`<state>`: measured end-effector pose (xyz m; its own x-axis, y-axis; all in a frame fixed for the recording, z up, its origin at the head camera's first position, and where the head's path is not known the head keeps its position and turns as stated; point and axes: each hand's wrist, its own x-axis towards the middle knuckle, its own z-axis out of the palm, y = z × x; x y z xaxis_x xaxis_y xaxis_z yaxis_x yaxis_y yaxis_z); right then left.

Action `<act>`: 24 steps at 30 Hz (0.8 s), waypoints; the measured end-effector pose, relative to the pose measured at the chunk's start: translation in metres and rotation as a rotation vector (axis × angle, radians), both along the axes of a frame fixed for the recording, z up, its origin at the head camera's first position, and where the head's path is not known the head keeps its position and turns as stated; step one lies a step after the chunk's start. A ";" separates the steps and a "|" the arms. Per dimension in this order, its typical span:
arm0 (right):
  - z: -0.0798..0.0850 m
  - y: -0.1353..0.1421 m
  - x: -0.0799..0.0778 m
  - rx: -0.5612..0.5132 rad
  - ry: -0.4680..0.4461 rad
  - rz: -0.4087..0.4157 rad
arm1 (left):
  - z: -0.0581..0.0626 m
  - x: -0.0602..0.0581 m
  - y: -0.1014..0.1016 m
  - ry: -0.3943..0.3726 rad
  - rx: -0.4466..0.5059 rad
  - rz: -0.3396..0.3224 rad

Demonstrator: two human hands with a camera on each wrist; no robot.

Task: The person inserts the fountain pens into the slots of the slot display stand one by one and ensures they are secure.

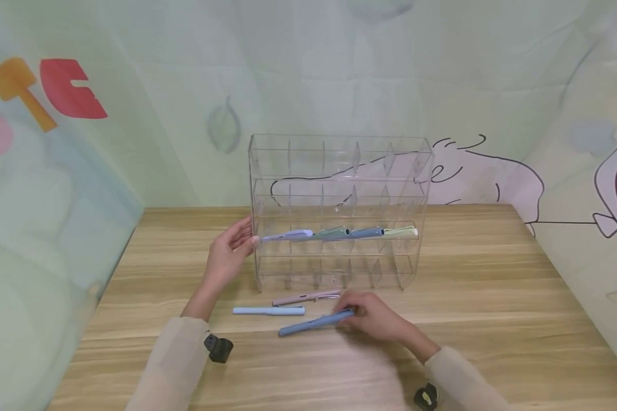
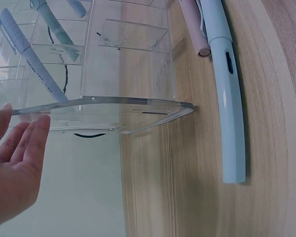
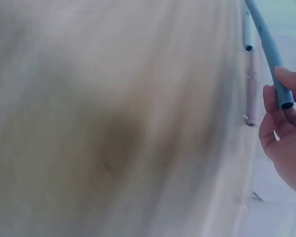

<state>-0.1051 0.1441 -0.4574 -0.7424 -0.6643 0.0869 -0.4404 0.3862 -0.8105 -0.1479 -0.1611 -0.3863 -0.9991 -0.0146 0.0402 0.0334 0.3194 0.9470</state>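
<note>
My left hand (image 1: 228, 255) holds the left side panel of a clear acrylic pen rack (image 1: 337, 180), thumb at its front edge and fingers on the outer face. The right hand (image 1: 375, 317) pinches the capped end of a blue fountain pen (image 1: 308, 325) over the table, its other end pointing left. In the right wrist view that pen (image 3: 270, 47) slants between thumb and fingers. A light blue pen (image 1: 257, 311) and a dusty pink pen (image 1: 299, 299) lie before the rack. One rack level holds a lavender pen (image 1: 294, 234), a green pen (image 1: 331, 233), a dark blue pen (image 1: 367, 232) and a pale yellow-green pen (image 1: 401, 232).
The rack stands on a wood-grain table (image 1: 493, 319), divided into several levels of small compartments. Behind it hangs a pale green printed cloth (image 1: 185, 85), and further cloth flanks the table at left and right.
</note>
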 end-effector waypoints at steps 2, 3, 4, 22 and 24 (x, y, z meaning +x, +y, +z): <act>0.007 0.007 -0.002 0.001 -0.001 -0.013 | 0.000 0.000 0.000 -0.005 0.005 -0.001; 0.014 0.010 -0.001 0.007 0.008 -0.023 | 0.000 0.000 0.000 -0.005 0.007 -0.002; 0.022 0.013 -0.001 0.008 0.017 -0.025 | 0.001 0.000 0.000 -0.006 0.009 -0.003; 0.078 0.113 -0.020 -0.112 0.182 -0.215 | 0.000 -0.001 0.001 -0.016 0.015 -0.005; 0.084 0.123 -0.021 -0.108 0.208 -0.249 | 0.001 -0.001 0.001 -0.014 0.016 -0.005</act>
